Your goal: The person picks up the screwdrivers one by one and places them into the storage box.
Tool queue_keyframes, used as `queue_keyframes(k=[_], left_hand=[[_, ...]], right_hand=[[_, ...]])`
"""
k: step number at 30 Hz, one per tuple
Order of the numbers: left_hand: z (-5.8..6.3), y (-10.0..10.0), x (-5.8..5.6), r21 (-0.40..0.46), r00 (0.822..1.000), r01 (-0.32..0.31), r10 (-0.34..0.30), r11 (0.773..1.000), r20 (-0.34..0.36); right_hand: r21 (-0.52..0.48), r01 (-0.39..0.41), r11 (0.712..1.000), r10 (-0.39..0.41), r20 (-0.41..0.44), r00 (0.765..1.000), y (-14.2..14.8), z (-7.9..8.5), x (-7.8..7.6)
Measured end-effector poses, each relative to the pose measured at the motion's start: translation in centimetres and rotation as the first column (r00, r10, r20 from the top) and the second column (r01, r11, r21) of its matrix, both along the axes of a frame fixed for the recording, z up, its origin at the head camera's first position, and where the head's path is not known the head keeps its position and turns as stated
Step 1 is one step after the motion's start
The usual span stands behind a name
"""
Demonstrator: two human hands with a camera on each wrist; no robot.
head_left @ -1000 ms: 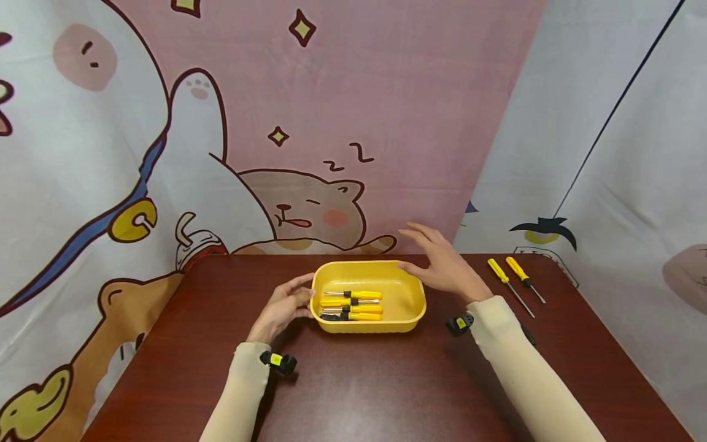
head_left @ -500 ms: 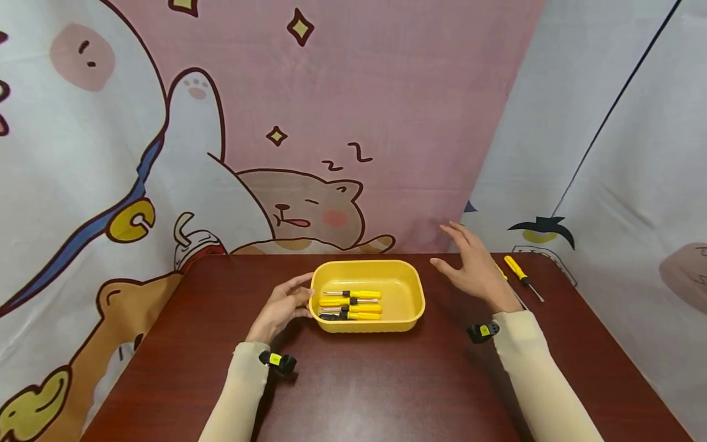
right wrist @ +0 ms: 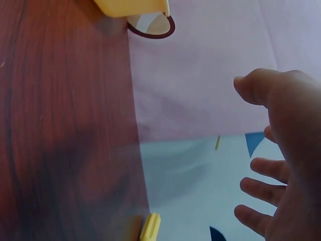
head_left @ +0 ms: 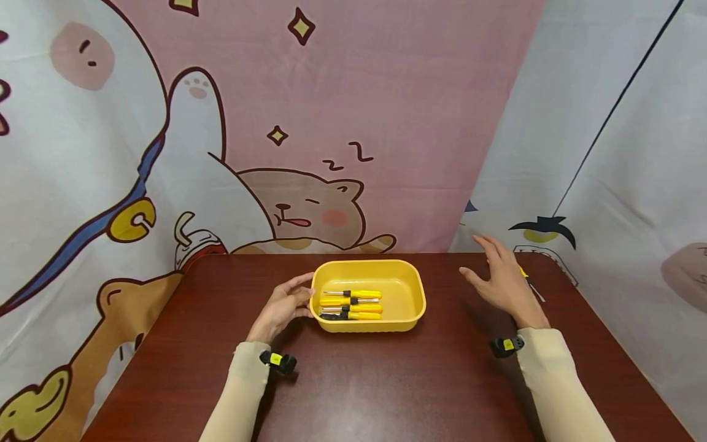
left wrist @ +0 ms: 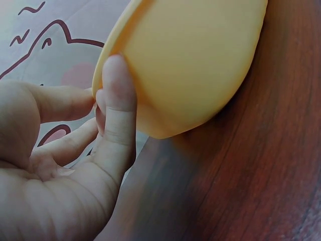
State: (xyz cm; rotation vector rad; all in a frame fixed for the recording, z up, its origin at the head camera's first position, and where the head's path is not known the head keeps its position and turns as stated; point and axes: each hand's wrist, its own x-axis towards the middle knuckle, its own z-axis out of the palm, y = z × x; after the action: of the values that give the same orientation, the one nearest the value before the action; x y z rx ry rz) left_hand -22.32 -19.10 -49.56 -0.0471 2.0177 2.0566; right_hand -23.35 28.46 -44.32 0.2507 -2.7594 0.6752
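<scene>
At its left end, the yellow plastic basin (head_left: 400, 326) is pinched at the rim by my left hand (head_left: 280, 312). In the left wrist view the hand's thumb and fingers meet on either side of the edge of the basin (left wrist: 200, 60). Several yellow-handled screwdrivers (head_left: 364, 317) lie side by side inside its left half. My right hand (head_left: 504, 287) hovers over the right of the table, fingers spread and holding nothing. Behind it a screwdriver (head_left: 534, 291) shows in part; its neighbour is mostly hidden by the hand. A yellow handle (right wrist: 150, 228) shows low in the right wrist view.
The dark red-brown table (head_left: 353, 380) ends at a far edge close behind the basin. A cartoon-printed cloth (head_left: 420, 123) hangs directly beyond that edge and along the right side.
My right hand has moved rightward from beside the basin's right end to the loose screwdrivers, covering most of them. My left hand and the basin have stayed put.
</scene>
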Motion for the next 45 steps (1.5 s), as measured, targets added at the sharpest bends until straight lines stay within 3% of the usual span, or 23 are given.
queue_keyframes(k=[13,20,38,45], left_hand=[[-0.1,0.1,-0.1,0.006,1.000,0.004,-0.004,1.000,-0.003],[-0.2,0.2,-0.3,-0.003,1.000,0.009,-0.009,1.000,-0.005],[-0.2,0.0,-0.1,0.008,1.000,-0.011,0.010,1.000,0.015],[-0.1,-0.1,-0.1,0.007,1.000,-0.015,0.015,1.000,0.012]], right_hand=[[0.046,0.022,0.999,-0.028,0.134,0.991,3.2,-1.2,1.5],[0.110,0.057,0.992,-0.085,0.276,0.957,4.7,-1.5,1.9],[0.185,0.048,0.982,-0.120,0.399,0.909,6.6,-1.1,2.6],[0.170,0.038,0.985,-0.119,0.499,0.858,7.3,-0.6,2.8]])
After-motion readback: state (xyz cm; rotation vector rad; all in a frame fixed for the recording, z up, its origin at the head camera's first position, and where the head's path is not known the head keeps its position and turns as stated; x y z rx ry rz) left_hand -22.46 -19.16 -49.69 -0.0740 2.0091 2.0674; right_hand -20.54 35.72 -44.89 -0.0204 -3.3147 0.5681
